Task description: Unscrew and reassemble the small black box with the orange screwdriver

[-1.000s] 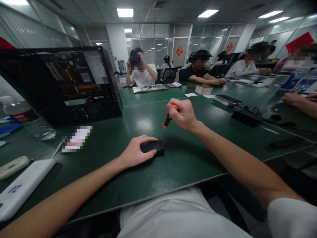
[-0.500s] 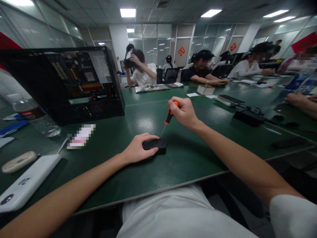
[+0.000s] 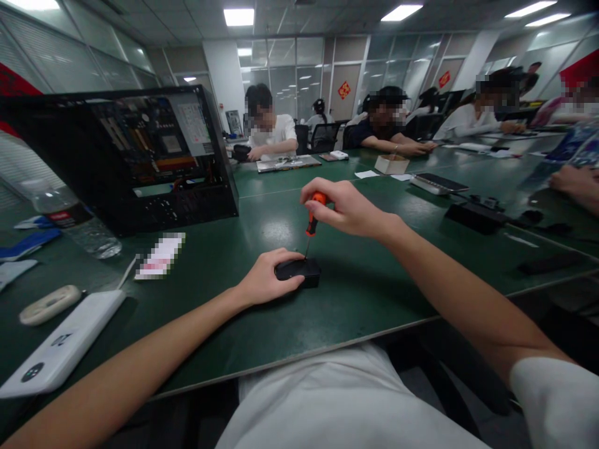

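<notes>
A small black box-shaped device [image 3: 302, 272] lies on the green table [image 3: 355, 299] in front of me. My left hand [image 3: 266, 279] is closed around its left end and pins it down. My right hand [image 3: 344, 207] grips the orange handle of a small screwdriver [image 3: 312, 221] from above. The screwdriver stands almost upright, its thin shaft reaching down to the top of the black device.
An open black computer case [image 3: 140, 159] stands at the left, a water bottle [image 3: 70, 215] beside it. A white flat device [image 3: 60, 349] and a beige object [image 3: 49, 304] lie near the left edge. Several people sit across the table; phones and black boxes lie at the right.
The screwdriver has gone from slanted to nearly upright as my right hand shifted left over the device. A person across the table lowered their raised hands.
</notes>
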`<state>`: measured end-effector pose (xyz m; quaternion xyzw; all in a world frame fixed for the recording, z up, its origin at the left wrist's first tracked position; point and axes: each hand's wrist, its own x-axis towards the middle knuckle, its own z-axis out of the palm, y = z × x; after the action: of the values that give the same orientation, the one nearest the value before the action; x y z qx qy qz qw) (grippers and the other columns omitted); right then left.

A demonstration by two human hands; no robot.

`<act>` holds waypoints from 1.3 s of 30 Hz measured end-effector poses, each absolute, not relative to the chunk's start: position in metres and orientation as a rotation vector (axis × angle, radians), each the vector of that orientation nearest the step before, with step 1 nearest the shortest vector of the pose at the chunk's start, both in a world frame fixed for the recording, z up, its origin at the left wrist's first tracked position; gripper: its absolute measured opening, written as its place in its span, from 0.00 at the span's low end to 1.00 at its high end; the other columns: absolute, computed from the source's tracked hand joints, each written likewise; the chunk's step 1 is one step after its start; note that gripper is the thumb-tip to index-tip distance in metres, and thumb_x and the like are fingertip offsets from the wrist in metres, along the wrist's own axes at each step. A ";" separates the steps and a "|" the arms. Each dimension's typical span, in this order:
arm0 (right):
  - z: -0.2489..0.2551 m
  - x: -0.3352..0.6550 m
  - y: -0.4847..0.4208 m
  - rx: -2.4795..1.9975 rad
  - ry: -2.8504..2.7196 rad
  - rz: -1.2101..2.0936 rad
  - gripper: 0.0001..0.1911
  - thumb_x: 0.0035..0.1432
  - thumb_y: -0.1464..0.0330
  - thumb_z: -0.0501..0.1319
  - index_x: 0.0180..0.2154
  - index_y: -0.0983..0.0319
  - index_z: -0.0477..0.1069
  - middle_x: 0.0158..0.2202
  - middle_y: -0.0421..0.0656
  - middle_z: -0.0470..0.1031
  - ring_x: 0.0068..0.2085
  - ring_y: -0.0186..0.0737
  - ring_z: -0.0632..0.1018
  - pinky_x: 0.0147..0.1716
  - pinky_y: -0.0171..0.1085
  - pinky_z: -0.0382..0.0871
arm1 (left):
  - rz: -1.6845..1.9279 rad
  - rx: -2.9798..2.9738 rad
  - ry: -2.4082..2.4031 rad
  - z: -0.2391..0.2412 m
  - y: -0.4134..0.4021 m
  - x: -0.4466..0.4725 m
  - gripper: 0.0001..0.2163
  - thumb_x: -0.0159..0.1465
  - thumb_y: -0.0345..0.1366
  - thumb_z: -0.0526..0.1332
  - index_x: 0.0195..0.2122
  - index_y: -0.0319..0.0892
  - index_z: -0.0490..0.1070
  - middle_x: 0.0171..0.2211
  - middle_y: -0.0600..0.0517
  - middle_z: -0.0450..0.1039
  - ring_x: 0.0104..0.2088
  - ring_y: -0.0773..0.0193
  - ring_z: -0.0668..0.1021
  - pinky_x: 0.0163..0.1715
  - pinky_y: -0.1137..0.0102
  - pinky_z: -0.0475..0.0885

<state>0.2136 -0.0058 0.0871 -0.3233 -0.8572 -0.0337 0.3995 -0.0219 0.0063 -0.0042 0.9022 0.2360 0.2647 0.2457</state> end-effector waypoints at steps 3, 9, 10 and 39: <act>0.107 0.208 -0.015 -0.835 -2.351 -0.080 0.08 0.62 0.71 0.56 0.44 0.64 0.70 0.33 0.40 0.74 0.31 0.32 0.72 0.33 0.31 0.62 | 0.726 2.459 0.659 -0.004 0.006 -0.021 0.16 0.61 0.38 0.66 0.49 0.40 0.78 0.42 0.47 0.80 0.40 0.57 0.80 0.44 0.65 0.74; 0.124 0.196 -0.027 -0.796 -2.490 0.114 0.04 0.62 0.69 0.61 0.36 0.64 0.72 0.30 0.40 0.76 0.29 0.31 0.73 0.31 0.31 0.63 | 0.714 2.446 0.675 -0.004 0.005 -0.023 0.16 0.61 0.38 0.67 0.50 0.39 0.78 0.45 0.47 0.81 0.43 0.56 0.81 0.48 0.64 0.74; 0.122 0.194 -0.027 -0.800 -2.470 0.094 0.05 0.63 0.69 0.61 0.38 0.64 0.72 0.31 0.40 0.76 0.30 0.32 0.73 0.32 0.31 0.64 | 0.705 2.445 0.681 -0.004 0.004 -0.025 0.17 0.62 0.38 0.67 0.51 0.39 0.77 0.45 0.46 0.81 0.44 0.56 0.81 0.48 0.63 0.74; 0.024 0.176 0.013 -0.684 -1.660 0.135 0.20 0.63 0.67 0.61 0.55 0.55 0.60 0.42 0.40 0.70 0.40 0.35 0.74 0.42 0.38 0.72 | 0.761 2.466 0.646 -0.009 -0.001 -0.041 0.17 0.63 0.39 0.67 0.52 0.38 0.76 0.48 0.45 0.81 0.46 0.54 0.81 0.49 0.63 0.73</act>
<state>0.1761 0.0127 0.0241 -0.2974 -0.7225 0.0587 0.6214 -0.0410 -0.0014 -0.0087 0.9002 0.2359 0.2777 0.2385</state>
